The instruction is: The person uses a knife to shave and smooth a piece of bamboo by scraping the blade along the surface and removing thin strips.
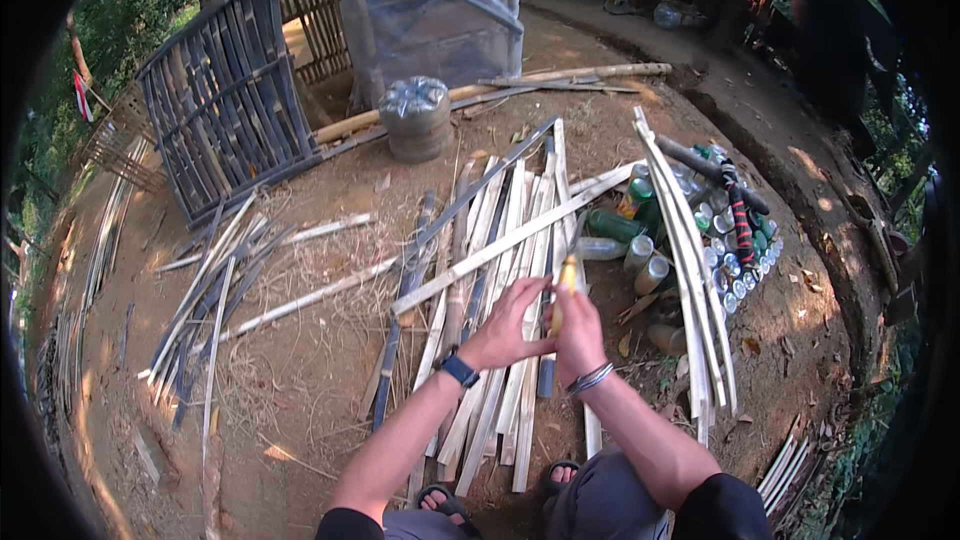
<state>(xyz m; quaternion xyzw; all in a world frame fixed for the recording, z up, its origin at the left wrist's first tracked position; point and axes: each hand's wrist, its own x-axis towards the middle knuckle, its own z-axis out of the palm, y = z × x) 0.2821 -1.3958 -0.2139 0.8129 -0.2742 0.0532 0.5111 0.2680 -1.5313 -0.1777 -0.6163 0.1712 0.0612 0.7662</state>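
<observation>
Holding knife [568,273] in closed right grip [578,337], with blade [577,232] pointing away, above pale strips [524,440] on brown ground [280,490]. Touching right grip with partly bent left grip [505,328]; impossible to tell if also holding something.

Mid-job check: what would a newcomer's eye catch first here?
First, the yellow-handled knife in the right hand, above pale strips spread over the ground at centre. Then the clear and green bottles clustered at the right, and the dark slatted panel standing tilted at the upper left.
</observation>
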